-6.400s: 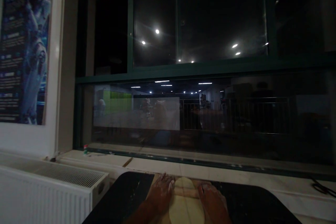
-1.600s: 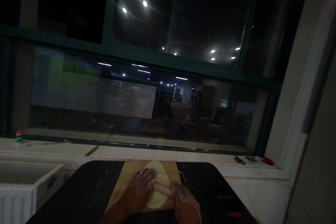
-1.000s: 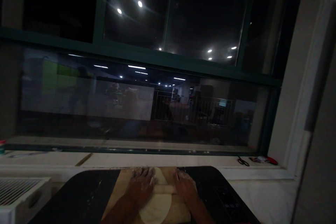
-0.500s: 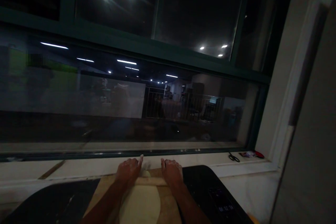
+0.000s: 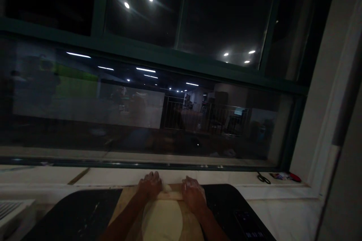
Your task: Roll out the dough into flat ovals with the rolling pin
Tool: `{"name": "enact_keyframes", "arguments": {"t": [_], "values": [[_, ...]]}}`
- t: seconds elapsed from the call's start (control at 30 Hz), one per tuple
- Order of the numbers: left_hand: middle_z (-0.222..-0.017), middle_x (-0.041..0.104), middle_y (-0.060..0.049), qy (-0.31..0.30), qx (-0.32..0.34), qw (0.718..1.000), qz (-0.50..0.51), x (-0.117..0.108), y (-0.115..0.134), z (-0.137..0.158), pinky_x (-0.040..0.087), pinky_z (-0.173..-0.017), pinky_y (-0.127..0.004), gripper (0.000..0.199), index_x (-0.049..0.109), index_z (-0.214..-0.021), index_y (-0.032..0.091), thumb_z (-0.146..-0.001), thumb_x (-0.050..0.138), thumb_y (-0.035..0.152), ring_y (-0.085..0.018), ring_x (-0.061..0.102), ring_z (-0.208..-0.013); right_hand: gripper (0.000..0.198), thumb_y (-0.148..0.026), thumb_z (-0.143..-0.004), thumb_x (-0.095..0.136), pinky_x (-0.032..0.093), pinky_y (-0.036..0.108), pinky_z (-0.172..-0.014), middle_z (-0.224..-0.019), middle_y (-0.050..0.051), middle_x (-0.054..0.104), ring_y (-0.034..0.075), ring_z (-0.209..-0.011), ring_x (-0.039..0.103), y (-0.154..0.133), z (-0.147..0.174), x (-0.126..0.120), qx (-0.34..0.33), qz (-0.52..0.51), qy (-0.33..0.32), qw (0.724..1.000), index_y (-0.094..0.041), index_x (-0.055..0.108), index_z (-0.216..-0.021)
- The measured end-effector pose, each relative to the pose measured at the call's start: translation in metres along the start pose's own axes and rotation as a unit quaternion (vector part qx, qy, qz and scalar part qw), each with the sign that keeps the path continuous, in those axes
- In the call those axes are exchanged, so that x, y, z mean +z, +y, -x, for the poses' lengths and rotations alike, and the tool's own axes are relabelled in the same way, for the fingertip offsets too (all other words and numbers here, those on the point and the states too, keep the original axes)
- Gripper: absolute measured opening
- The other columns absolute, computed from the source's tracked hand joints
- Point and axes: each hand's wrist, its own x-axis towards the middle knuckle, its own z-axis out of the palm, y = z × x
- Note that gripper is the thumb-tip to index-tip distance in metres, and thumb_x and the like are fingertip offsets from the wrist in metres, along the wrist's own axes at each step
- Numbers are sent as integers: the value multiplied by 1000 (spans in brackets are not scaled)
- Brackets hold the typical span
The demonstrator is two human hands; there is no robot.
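A rolling pin (image 5: 171,195) lies crosswise over the far end of a flat, pale sheet of dough (image 5: 162,220). My left hand (image 5: 151,184) is closed over the pin's left end, its knuckles up and whitened as if with flour. At the other end my right hand (image 5: 194,192) is curled round the pin, also dusted white. Both pin ends are hidden under the hands. Just beyond the pin shows a small pale lump, probably dough (image 5: 167,187). Under the dough is a wooden board (image 5: 124,200).
The board rests on a black surface (image 5: 82,211), with a phone (image 5: 249,224) at its right. Scissors (image 5: 263,178) and a small red item (image 5: 295,177) lie on the windowsill (image 5: 118,177). A white slatted object (image 5: 14,211) stands at lower left. A dark window rises behind.
The view has swung left, so everything sits further right and slightly lower. My thumbs stuck up before; now the knuckles of both hands are raised over the rolling pin.
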Motion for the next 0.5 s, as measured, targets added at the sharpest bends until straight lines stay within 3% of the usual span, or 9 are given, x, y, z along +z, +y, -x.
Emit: {"name": "enact_keyframes", "arguments": {"t": [0.1, 0.17, 0.27, 0.33, 0.47, 0.5], "values": [[-139, 72, -15, 29, 11, 999, 9, 0, 1, 29, 61, -98, -47, 38, 71, -134, 23, -102, 50, 23, -31, 70, -125, 43, -16, -105, 45, 44, 40, -123, -153, 8, 65, 25, -146, 56, -2, 30, -2, -31, -4, -4, 999, -21, 71, -139], [-149, 68, -13, 82, 45, 996, 2, 8, 1, 51, 54, -112, -50, 41, 71, -136, 24, -104, 45, 21, -30, 62, -139, 45, -17, -106, 43, 41, 40, -127, -155, 9, 62, 25, -150, 52, -3, 48, -3, -45, -10, -4, 999, -17, 68, -143], [-137, 76, -11, 286, 150, 946, -37, 26, -2, 87, 58, -108, -49, 40, 73, -131, 21, -107, 42, 22, -30, 69, -132, 47, -30, -110, 41, 44, 35, -124, -156, 9, 60, 23, -148, 54, 4, 73, -2, -50, -44, 9, 998, -15, 64, -148], [-139, 76, -10, 366, 181, 912, -47, 33, -6, 112, 60, -106, -43, 40, 69, -139, 21, -110, 42, 29, -27, 69, -131, 49, -37, -111, 38, 50, 36, -120, -153, 6, 63, 24, -143, 59, 13, 87, 4, -65, -70, 33, 995, -19, 64, -148], [-136, 78, -4, 387, 221, 894, -51, 35, -20, 146, 60, -103, -30, 42, 63, -147, 23, -110, 48, 33, -19, 72, -125, 38, -43, -102, 58, 65, 42, -101, -131, 1, 78, 31, -122, 74, 28, 107, 35, -134, -48, 89, 986, -35, 75, -134], [-135, 78, -3, 378, 234, 894, -57, 35, -24, 149, 60, -102, -27, 42, 63, -147, 23, -110, 49, 36, -18, 73, -123, 36, -44, -98, 64, 66, 47, -99, -129, 1, 78, 34, -122, 74, 29, 110, 45, -110, -22, 129, 985, -39, 77, -131]]}}
